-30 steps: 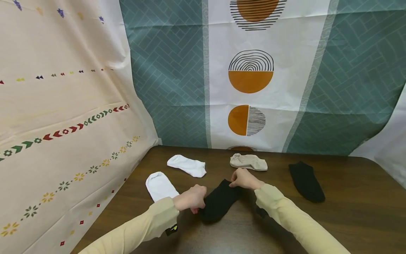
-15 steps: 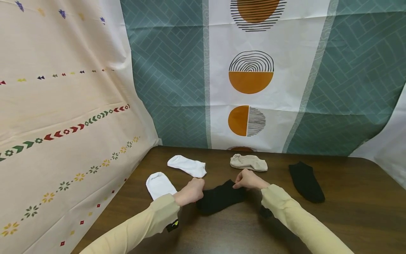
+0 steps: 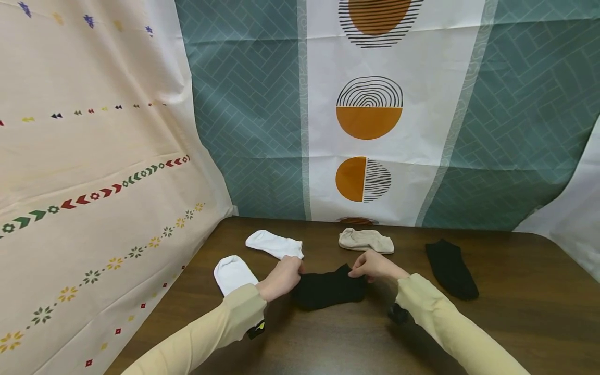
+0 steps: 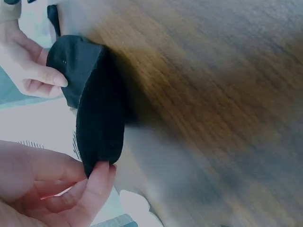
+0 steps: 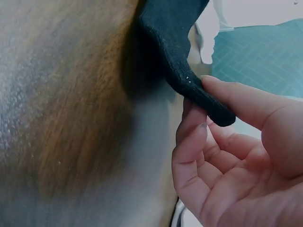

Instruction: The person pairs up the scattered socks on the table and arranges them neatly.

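Between the two hands a black ankle sock (image 3: pixel 328 289) is stretched sideways, low over the table in the head view. My left hand (image 3: pixel 284 279) pinches its left end, the toe side; the left wrist view shows thumb and fingers on the edge of the sock (image 4: pixel 102 113). My right hand (image 3: pixel 375 265) pinches the other end near the cuff, and the right wrist view shows the sock (image 5: pixel 177 56) between thumb and curled fingers. Beside the left hand lies a white sock (image 3: pixel 234 275), partly covered by the forearm. Another white sock (image 3: pixel 272 243) lies just behind that hand.
A beige sock (image 3: pixel 365 239) lies at the back of the brown wooden table (image 3: pixel 328 344). Farther right rests a second black sock (image 3: pixel 451 268). Patterned cloths hang behind (image 3: pixel 253 104) and along the left side.
The black sock has turned from slanted to nearly level. My left hand has risen toward the back of the table, and my right hand has shifted a little to the right, both still holding it.
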Tool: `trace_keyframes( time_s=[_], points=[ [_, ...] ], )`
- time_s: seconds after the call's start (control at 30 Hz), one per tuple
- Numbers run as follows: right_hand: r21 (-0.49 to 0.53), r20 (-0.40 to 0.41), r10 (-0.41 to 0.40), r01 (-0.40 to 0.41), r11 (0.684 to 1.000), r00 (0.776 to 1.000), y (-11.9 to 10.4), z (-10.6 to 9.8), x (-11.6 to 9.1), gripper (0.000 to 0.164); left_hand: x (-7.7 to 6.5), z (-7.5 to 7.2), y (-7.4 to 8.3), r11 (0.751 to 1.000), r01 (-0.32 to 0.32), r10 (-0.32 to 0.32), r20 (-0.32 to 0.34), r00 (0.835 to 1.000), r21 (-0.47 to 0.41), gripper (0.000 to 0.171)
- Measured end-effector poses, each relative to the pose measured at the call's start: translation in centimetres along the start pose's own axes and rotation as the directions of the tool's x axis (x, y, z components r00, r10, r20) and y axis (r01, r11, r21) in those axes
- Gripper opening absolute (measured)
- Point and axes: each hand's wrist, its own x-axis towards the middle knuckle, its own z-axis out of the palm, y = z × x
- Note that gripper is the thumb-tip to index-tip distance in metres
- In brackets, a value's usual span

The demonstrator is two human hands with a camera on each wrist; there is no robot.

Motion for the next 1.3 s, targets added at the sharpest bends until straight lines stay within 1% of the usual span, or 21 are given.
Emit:
trace_keyframes(
  time_s=[0.1,0.2,0.27,0.37,0.57,0.73,0.8,0.97,1.03,1.13,1.3],
  points=[
    [-0.005,-0.002,0.002,-0.002,1.000,1.000,-0.1,-0.4,-0.3,0.012,0.3,-0.1,0.1,1.000,-0.026,0.026,-0.022,0.999,0.009,0.021],
    [-0.012,-0.002,-0.011,0.011,1.000,1.000,0.0,-0.8,-0.7,0.013,0.5,-0.2,0.1,0.999,-0.050,0.050,-0.036,0.998,-0.003,0.021],
    [-0.003,0.002,-0.016,0.016,1.000,1.000,0.1,-1.1,-0.9,0.014,0.7,-0.3,0.1,0.997,-0.074,0.073,-0.047,0.996,-0.014,0.020],
    [0.021,0.004,-0.016,0.016,1.000,1.000,0.4,-1.5,-1.2,0.014,1.0,-0.4,0.1,0.996,-0.085,0.083,-0.057,0.995,-0.035,0.019],
    [0.079,0.003,0.006,-0.006,0.997,1.000,1.2,-2.1,-1.8,0.016,1.7,-0.4,0.4,0.994,-0.080,0.077,-0.048,0.996,-0.068,0.017],
    [0.123,-0.007,0.013,-0.012,0.992,1.000,1.6,-2.6,-2.3,0.016,2.3,-0.2,1.0,0.994,-0.080,0.077,-0.049,0.996,-0.069,0.015],
    [0.121,-0.018,0.023,-0.021,0.992,1.000,1.7,-2.8,-2.5,0.016,2.7,-0.2,1.2,0.995,-0.075,0.072,-0.043,0.996,-0.069,0.015],
    [0.066,-0.047,0.066,-0.063,0.996,0.997,2.1,-3.4,-3.0,0.017,3.4,-0.1,1.7,0.994,-0.086,0.084,-0.031,0.996,-0.074,0.016],
    [0.067,-0.051,0.076,-0.072,0.995,0.996,2.2,-3.6,-3.2,0.017,3.6,-0.1,1.9,0.993,-0.093,0.091,-0.029,0.995,-0.073,0.015],
    [0.084,-0.054,0.071,-0.066,0.994,0.996,2.3,-4.0,-3.7,0.016,4.0,0.0,2.1,0.993,-0.098,0.097,-0.025,0.995,-0.072,0.015],
    [0.103,-0.043,0.065,-0.060,0.993,0.997,2.5,-4.4,-4.4,0.016,4.4,0.4,2.4,0.994,-0.087,0.086,-0.014,0.996,-0.074,0.016]
  ],
)
